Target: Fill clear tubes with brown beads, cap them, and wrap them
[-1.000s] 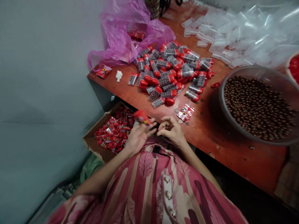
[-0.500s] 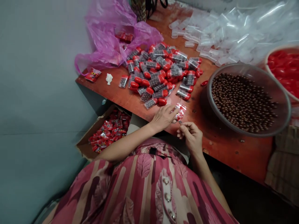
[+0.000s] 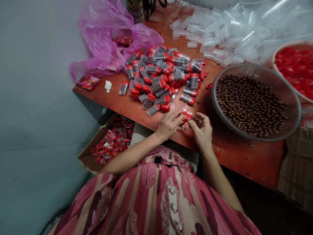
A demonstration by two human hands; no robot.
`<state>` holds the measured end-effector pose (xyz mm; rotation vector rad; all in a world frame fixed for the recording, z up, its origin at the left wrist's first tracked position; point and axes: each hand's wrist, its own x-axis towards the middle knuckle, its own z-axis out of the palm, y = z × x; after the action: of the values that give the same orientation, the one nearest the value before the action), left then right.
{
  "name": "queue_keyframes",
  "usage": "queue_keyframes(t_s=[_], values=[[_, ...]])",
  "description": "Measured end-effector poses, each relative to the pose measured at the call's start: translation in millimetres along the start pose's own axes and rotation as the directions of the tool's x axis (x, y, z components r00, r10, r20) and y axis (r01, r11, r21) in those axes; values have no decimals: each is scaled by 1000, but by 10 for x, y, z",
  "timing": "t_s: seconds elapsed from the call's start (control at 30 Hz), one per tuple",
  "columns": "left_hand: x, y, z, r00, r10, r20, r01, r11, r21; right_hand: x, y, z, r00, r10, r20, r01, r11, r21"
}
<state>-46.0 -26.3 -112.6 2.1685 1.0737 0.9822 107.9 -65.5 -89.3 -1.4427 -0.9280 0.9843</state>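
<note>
A small red printed plastic packet [image 3: 187,114] with a clear edge lies near the table's front edge, between my hands. My left hand [image 3: 168,125] rests on its left side, fingers bent over it and closed on that edge. At the packet's right edge, my right hand [image 3: 203,132] is closed, thumb and fingertips pinching it. The fingertips partly cover the packet. Just beyond them lies a heap of clear tubes with red caps [image 3: 158,83], filled with dark balls.
To the right stands a clear bowl of brown balls [image 3: 250,106], beside a tub of red caps [image 3: 295,70]. Empty clear tubes [image 3: 210,40] lie behind. A pink plastic bag [image 3: 102,36] is at back left; a cardboard box [image 3: 89,153] of red packets sits below the table edge.
My right hand has moved up to the packet and now pinches its right edge. My left hand's fingers have bent more over the packet. The view has shifted slightly.
</note>
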Motion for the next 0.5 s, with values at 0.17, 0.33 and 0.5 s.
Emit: queue_keyframes(t_s=[0.17, 0.33, 0.5], values=[[-72, 205, -197, 965, -261, -29, 230, 893, -386, 117, -83, 91, 990, 79, 118, -93, 988, 125], [-127, 191, -410, 845, -450, 289, 517, 546, -659, 175, -216, 135, 914, 150, 377, -162, 987, 0], [-181, 130, -422, 707, -577, 409, 625, 241, -742, 471, -336, 233, 941, 23, 336, 188, 792, -581]])
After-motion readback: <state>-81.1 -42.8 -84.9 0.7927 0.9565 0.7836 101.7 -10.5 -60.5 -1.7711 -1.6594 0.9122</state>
